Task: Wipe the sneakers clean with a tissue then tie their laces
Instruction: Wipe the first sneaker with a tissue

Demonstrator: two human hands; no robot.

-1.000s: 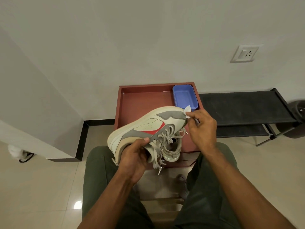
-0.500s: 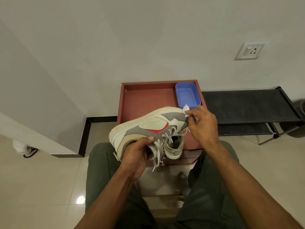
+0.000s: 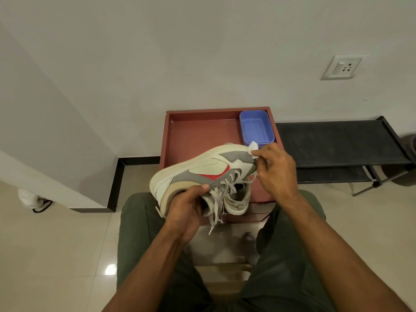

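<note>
tissue [image 3: 253,149] nudged up the toe since earlier, right hand [image 3: 278,171] grip pinching it, left hand [image 3: 188,210] grip clamped on sneaker [image 3: 202,170], blue tray [image 3: 256,127] at 12 o'clock

Cream sneaker [image 3: 202,170] with grey panels and red swoosh, white tissue [image 3: 253,149], blue tub [image 3: 256,127], reddish-brown tray [image 3: 202,131], olive trousers [image 3: 139,233]

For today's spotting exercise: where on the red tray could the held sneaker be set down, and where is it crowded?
Free: the red tray's bare left and middle floor, between its left wall and the blue tub. Crowded: the right side, with the tub in the back corner and a second sneaker at the front edge.
</note>
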